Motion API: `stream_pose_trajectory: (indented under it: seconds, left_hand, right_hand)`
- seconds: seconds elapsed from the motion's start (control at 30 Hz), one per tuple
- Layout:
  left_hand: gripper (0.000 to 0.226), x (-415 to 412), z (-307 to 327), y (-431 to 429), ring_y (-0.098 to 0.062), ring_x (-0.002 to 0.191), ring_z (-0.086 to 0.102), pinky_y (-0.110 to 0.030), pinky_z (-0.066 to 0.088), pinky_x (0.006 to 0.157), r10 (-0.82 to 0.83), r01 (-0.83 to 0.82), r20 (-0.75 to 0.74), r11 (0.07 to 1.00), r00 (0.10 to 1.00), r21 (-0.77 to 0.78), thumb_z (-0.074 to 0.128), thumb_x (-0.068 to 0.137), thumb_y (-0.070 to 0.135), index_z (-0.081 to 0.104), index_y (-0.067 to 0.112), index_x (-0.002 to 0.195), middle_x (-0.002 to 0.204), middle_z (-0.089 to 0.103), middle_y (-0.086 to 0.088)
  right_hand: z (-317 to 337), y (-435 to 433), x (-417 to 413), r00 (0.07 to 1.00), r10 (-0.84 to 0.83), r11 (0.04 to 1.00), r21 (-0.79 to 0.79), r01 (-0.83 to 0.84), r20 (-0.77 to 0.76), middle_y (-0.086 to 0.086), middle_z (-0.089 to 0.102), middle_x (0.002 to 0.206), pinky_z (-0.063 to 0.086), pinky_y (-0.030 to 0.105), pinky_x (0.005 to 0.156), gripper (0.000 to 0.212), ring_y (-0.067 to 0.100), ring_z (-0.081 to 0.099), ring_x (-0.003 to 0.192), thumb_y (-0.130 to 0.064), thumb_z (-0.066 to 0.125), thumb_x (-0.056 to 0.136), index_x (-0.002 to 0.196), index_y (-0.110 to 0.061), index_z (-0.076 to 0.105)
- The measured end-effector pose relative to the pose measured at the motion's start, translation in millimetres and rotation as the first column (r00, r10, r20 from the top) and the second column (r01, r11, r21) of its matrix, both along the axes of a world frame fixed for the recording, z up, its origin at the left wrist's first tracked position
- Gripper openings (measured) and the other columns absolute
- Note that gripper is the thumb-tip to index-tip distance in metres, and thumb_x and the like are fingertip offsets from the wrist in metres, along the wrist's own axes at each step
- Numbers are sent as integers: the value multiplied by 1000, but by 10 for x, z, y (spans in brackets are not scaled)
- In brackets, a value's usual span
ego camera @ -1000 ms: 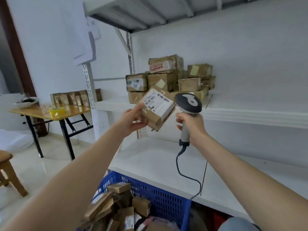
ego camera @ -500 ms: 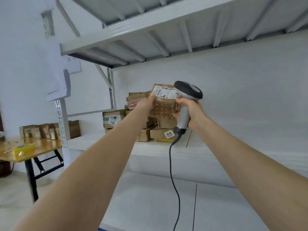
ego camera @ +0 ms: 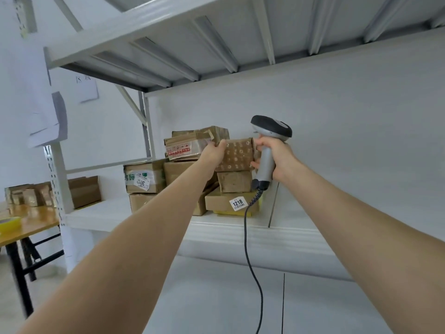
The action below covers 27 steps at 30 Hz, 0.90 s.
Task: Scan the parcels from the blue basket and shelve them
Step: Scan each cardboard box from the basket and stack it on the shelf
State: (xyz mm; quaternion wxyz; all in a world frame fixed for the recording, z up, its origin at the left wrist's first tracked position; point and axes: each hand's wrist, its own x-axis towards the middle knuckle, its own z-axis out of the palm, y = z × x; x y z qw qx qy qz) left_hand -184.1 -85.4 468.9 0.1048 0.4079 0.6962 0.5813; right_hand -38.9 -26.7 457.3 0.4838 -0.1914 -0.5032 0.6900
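A small cardboard parcel [ego camera: 238, 154] printed with pale symbols sits on top of the stacked parcels [ego camera: 192, 177] on the middle shelf [ego camera: 301, 231]. My left hand [ego camera: 214, 153] grips its left side. My right hand [ego camera: 277, 157] holds the grey barcode scanner [ego camera: 269, 138] by its handle, fingertips touching the parcel's right edge. The scanner's cable hangs down in front of the shelf. The blue basket is out of view.
The upper shelf [ego camera: 168, 22] juts out overhead. The lower shelf [ego camera: 216, 297] lies below my arms. A white upright post [ego camera: 57, 179] stands at the left. Beyond it is a wooden table [ego camera: 26, 225] with more boxes.
The view has tilted up and closer to the shelf. The parcel has been turned and lowered onto the top of the stack; its white label no longer shows.
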Motion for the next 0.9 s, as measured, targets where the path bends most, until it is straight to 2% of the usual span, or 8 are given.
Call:
stream_pose_trajectory:
  seconds: [0.1, 0.17, 0.27, 0.33, 0.37, 0.43, 0.6, 0.9]
  left_hand:
    - [64, -6, -122, 5, -29, 134, 39, -44, 32, 112, 7, -9, -91, 1000, 996, -29, 38, 98, 48, 22, 16, 151, 149, 37, -10]
    - [72, 25, -260, -80, -31, 140, 30, -46, 29, 113, 62, -74, -291, 997, 955, -31, 43, 95, 51, 14, 21, 153, 156, 23, -10]
    - [77, 134, -589, -255, -27, 144, 20, -49, 29, 113, 118, -188, -724, 982, 680, -17, 47, 91, 53, 10, 28, 153, 160, 11, -3]
    - [77, 244, -810, -327, -25, 147, 13, -49, 20, 117, 60, -220, -865, 974, 498, -59, 45, 92, 55, 4, 32, 153, 161, 5, -3]
    - [76, 291, -907, -340, -25, 148, 8, -49, 13, 119, 22, -239, -891, 966, 454, -98, 42, 92, 57, 1, 33, 153, 161, 1, -4]
    - [74, 356, -1045, -336, -27, 148, -3, -51, 4, 119, -39, -292, -885, 937, 463, -194, 35, 94, 61, -4, 36, 152, 161, -9, -6]
    - [63, 356, -1171, -224, -35, 146, -10, -54, 1, 116, -87, -352, -773, 855, 629, -382, 23, 98, 57, -8, 39, 151, 159, -12, -15]
    - [59, 243, -1145, 13, -39, 146, -8, -53, 4, 117, -82, -395, -746, 807, 661, -439, 21, 100, 54, -9, 42, 149, 159, -10, -18]
  right_hand:
    - [-94, 38, 54, 999, -5, 1000, 7, 5, 32, 10, 64, 101, 59, 41, 74, 46, 26, 62, 87, -16, 75, 74, 118, -10, 63]
    - [-177, 63, 123, 998, -22, 1000, -4, 22, 55, 7, 58, 84, 55, 43, 80, 41, 21, 57, 70, -16, 72, 77, 116, -7, 63]
    - [-341, 48, 257, 997, -34, 998, -55, 38, 70, 5, 54, 78, 50, 37, 76, 39, 18, 51, 66, -17, 71, 77, 113, -8, 63]
    - [-468, 15, 338, 997, -45, 995, -90, 52, 69, 6, 57, 87, 47, 34, 72, 30, 21, 52, 74, -15, 71, 76, 105, -11, 64]
    - [-534, 3, 368, 996, -55, 993, -104, 63, 74, 8, 57, 91, 46, 34, 73, 28, 22, 52, 79, -15, 71, 76, 103, -11, 63]
    - [-665, -31, 413, 994, -69, 989, -126, 80, 90, 7, 57, 93, 45, 34, 75, 30, 23, 52, 84, -14, 71, 76, 105, -10, 64]
    - [-869, -89, 458, 990, -67, 984, -156, 86, 126, 5, 59, 95, 45, 34, 77, 35, 20, 51, 76, -16, 72, 76, 110, -11, 63]
    - [-1017, 66, 363, 987, -55, 983, -166, 80, 151, 5, 61, 96, 43, 33, 71, 46, 20, 51, 73, -19, 74, 74, 118, -11, 62]
